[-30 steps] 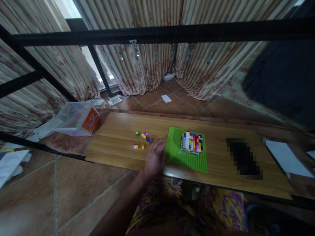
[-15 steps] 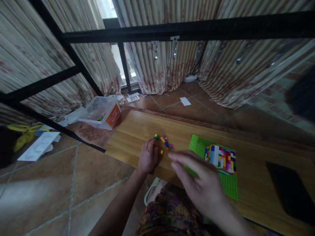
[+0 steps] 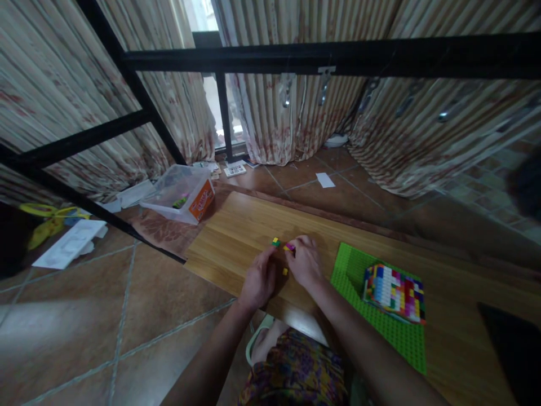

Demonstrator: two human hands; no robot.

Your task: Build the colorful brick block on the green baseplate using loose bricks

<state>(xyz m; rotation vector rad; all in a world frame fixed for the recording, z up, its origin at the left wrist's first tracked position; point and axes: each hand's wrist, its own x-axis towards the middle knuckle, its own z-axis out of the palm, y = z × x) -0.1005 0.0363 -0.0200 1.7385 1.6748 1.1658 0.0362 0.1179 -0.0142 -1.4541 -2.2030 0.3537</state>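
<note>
My left hand (image 3: 258,279) rests on the table's near side. Its index finger stretches toward a small green and yellow toy brick piece (image 3: 275,241); whether it touches is unclear. My right hand (image 3: 305,262) is closed over the loose toy bricks, its fingertips at a magenta and yellow toy brick piece (image 3: 289,247). The other bricks there are hidden under that hand. A single yellow brick (image 3: 285,271) lies between my hands. To the right, a multicoloured brick build (image 3: 395,293) stands on a green baseplate (image 3: 349,265).
The wooden table (image 3: 236,225) runs left to right. Beyond its left end sits a clear plastic box (image 3: 175,194) with an orange label. A dark flat object (image 3: 507,349) lies at the right. Black metal bars (image 3: 270,59) cross in front of the curtains.
My right hand has moved down and left from near the baseplate onto the loose bricks. My left hand stays close to the green and yellow piece. The view has shifted slightly.
</note>
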